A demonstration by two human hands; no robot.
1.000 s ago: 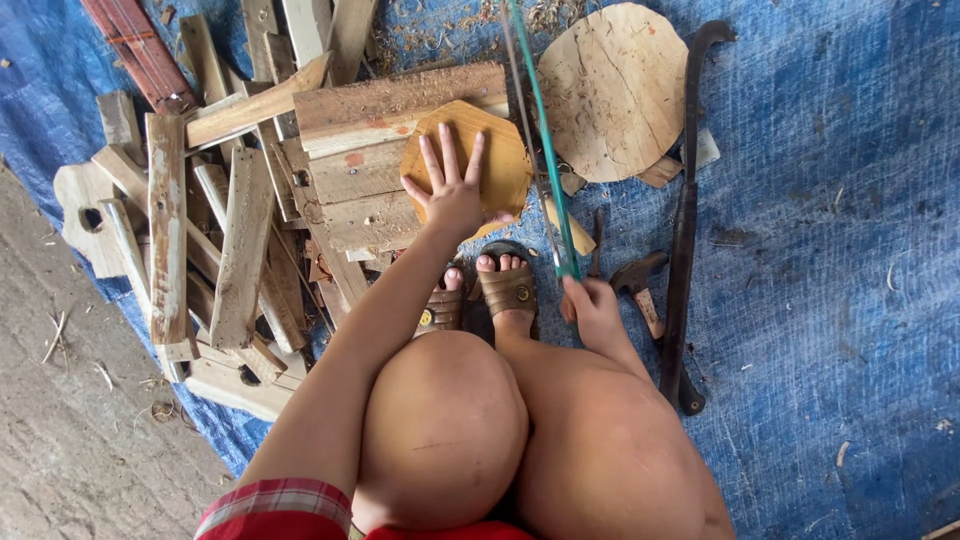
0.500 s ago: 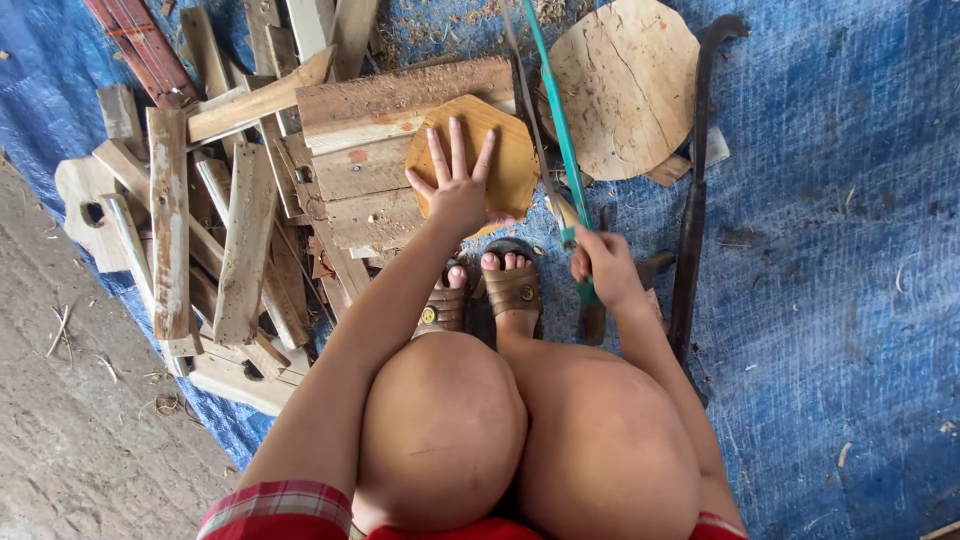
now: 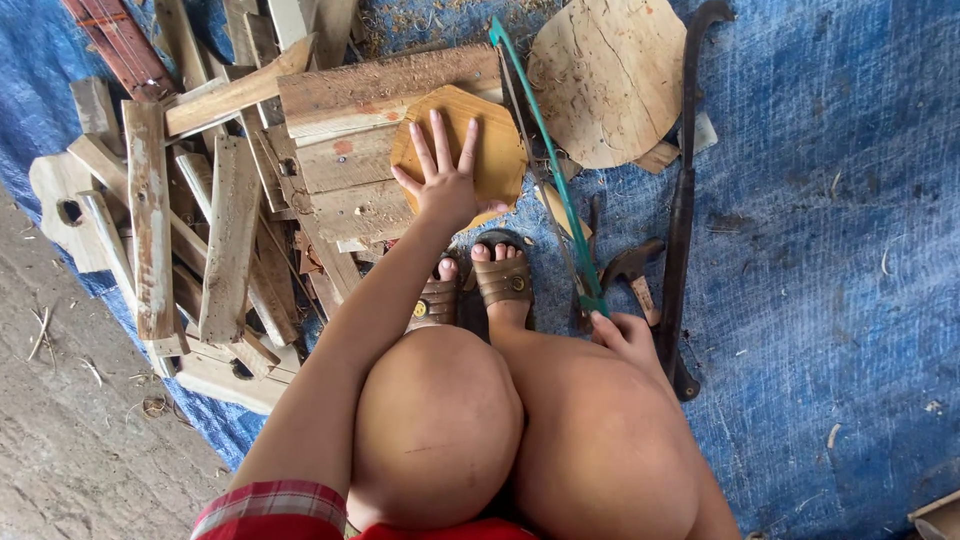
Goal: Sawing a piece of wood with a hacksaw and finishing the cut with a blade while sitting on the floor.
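Saw (image 3: 545,170) right of board (image 3: 480,150), on tarp (image 3: 820,250)

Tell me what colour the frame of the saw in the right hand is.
Green: the thin metal saw frame held by the right hand shows best in the head view.

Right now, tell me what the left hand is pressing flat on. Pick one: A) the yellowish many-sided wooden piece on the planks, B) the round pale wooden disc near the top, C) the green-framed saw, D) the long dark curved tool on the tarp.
A: the left hand lies spread, palm down, on the yellowish many-sided wooden piece, while the right hand is at the green-framed saw and the round pale disc lies untouched.
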